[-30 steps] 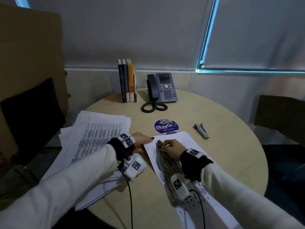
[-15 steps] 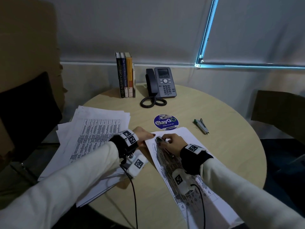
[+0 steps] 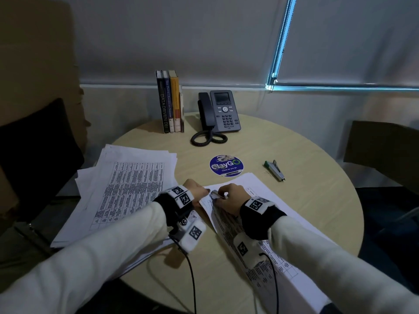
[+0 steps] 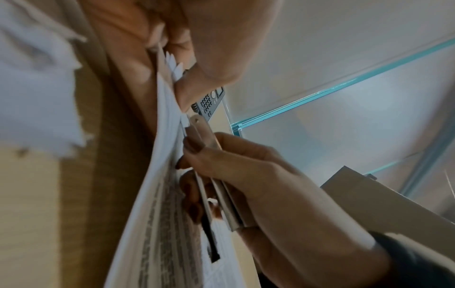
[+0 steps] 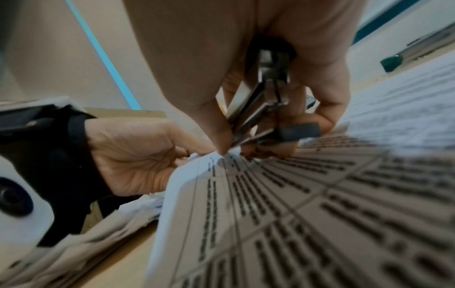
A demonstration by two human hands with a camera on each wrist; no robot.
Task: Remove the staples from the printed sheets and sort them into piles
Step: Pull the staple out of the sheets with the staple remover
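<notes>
The room is dim from my head view, lit mostly by cyan slivers along the blinds (image 3: 280,41), while both my wrist views are brighter, warped at the edges and smeared with blur up close.

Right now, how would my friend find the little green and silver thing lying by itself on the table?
Start at the grey desk phone at the table's back edge. Come nearer and right, past the round blue sticker. The stapler lies alone on bare wood: slim, silver, green-ended.
</notes>
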